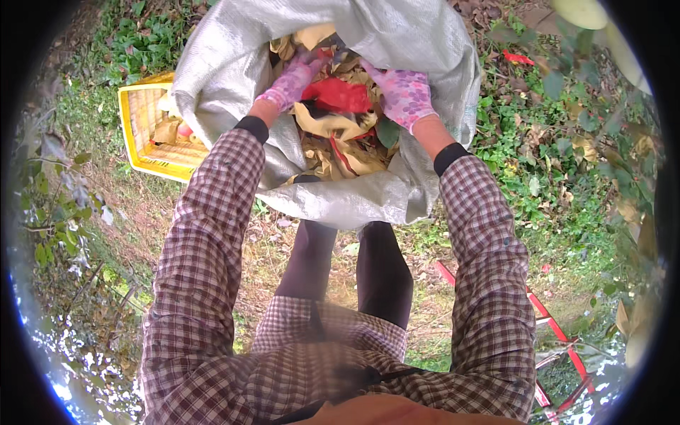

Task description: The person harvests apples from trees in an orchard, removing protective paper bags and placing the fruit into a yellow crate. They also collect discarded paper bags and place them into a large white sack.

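A large silvery-white woven sack (347,205) stands with its mouth wide in front of me. Crumpled brown paper (340,124) and a bright red crumpled piece (340,95) fill what I see of its inside. Both my hands wear pink-purple patterned gloves and reach into the mouth. On the left of the red piece, my left hand (294,81) rests on the paper, its fingers stretched forward. My right hand (405,98) lies against the right inner side, fingers spread, the thumb pointing toward the middle. The fingertips are partly hidden among paper and sack folds.
Left of the sack sits a yellow plastic crate (131,131) with several reddish-yellow fruits and brown paper in it. A red ladder-like frame (559,329) lies at lower right. Leafy branches (64,205) hang at both sides. A red scrap (518,58) lies among ground plants.
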Tool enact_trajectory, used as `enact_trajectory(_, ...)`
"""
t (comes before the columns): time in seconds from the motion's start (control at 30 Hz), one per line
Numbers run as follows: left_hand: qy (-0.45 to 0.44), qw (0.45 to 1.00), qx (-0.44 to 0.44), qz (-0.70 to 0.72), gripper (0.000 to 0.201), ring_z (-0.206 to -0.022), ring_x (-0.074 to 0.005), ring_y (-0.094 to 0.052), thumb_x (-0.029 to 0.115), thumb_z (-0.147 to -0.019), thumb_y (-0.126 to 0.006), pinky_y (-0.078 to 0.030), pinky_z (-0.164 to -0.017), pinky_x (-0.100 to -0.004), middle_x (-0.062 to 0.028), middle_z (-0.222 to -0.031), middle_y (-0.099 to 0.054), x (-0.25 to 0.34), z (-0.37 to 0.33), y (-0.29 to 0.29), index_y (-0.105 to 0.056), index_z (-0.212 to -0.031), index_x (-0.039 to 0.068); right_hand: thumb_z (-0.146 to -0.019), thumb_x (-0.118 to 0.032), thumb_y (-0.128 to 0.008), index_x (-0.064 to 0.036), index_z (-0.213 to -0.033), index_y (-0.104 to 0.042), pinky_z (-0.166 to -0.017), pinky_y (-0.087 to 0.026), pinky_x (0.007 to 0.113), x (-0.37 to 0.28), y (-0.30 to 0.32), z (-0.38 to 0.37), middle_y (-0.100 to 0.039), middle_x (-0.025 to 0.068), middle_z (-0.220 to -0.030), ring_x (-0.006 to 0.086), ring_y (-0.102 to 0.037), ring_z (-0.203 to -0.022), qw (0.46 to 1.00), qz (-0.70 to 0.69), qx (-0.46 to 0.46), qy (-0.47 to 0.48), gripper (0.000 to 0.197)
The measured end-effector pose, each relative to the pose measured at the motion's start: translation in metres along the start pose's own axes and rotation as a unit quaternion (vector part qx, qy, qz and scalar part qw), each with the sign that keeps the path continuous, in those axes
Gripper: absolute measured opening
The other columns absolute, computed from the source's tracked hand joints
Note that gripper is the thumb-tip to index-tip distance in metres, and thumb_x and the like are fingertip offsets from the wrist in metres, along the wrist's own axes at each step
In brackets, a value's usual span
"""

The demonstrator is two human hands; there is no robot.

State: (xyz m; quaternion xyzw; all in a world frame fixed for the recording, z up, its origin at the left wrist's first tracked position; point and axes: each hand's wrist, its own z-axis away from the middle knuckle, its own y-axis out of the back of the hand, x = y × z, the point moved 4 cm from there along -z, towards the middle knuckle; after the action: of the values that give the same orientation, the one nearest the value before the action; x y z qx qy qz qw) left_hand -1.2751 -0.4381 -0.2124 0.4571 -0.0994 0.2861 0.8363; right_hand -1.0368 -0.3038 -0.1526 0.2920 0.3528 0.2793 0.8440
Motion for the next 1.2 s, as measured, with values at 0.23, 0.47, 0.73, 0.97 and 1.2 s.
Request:
enact_trajectory(0.23, 0.014, 0.981, 0.151, 0.118, 0.054, -0.115, -0.0353, -0.065, -0.002, -0.085, -0.051, -0.051, -0.102, -0.0392, -0.0215, -0.128, -0.066, 0.071, -0.015, 0.072, -0.059, -0.138, 0.005, -0.09, -0.023, -0.06, -0.0228, -0.156, -0.044, -0.118, -0.025, 0.068, 0.086, 0.1, 0.044, -0.059, 0.0164, -0.146, 0.0354, -0.053, -0.137, 0.978, 0.113, 0.139, -0.103, 0.067)
enact_trajectory(0.47, -0.057, 0.735, 0.152, 0.659, 0.04, -0.106, -0.0325, -0.067, 0.003, -0.091, -0.058, -0.054, -0.089, -0.0405, -0.0198, -0.121, -0.065, 0.195, -0.076, 0.177, -0.054, -0.131, 0.002, -0.09, -0.033, -0.068, -0.0217, -0.153, -0.048, -0.12, -0.024, 0.064, 0.083, 0.167, 0.105, -0.05, 0.0138, -0.152, 0.0402, -0.04, -0.146, 0.924, 0.145, 0.312, -0.168, 0.067)
enact_trajectory(0.73, 0.042, 0.875, 0.185, 0.446, 0.033, -0.094, -0.0151, -0.068, -0.004, -0.094, -0.052, -0.054, -0.089, -0.0285, -0.009, -0.105, -0.073, 0.16, 0.033, 0.111, -0.065, -0.123, -0.005, -0.1, -0.024, -0.057, -0.0057, -0.153, -0.045, -0.11, -0.048, 0.042, -0.053, 0.07, 0.179, -0.06, 0.021, -0.143, 0.0344, -0.061, -0.128, 0.898, -0.344, 0.261, -0.091, 0.058)
enact_trajectory(0.97, 0.24, 0.849, -0.147, 0.447, 0.015, -0.084, -0.0184, -0.066, 0.012, -0.098, -0.063, -0.057, -0.076, -0.0324, -0.0073, -0.09, -0.069, 0.135, 0.307, -0.093, -0.07, -0.105, 0.0, -0.094, -0.019, -0.058, -0.0064, -0.114, -0.063, -0.084, -0.055, 0.05, -0.196, -0.042, 0.312, -0.069, 0.0175, -0.104, 0.0336, -0.071, -0.097, 0.946, -0.307, -0.078, 0.066, 0.025)
enact_trajectory(1.2, 0.267, 0.442, -0.348, 0.782, 0.014, -0.075, -0.0155, -0.058, 0.013, -0.103, -0.055, -0.05, -0.07, -0.028, -0.0042, -0.089, -0.065, 0.218, 0.42, -0.239, -0.066, -0.105, 0.005, -0.094, -0.016, -0.059, -0.002, -0.123, -0.065, -0.088, -0.058, 0.044, -0.126, 0.024, 0.476, -0.068, 0.0238, -0.122, 0.0357, -0.07, -0.107, 0.924, -0.319, 0.193, -0.087, 0.033)
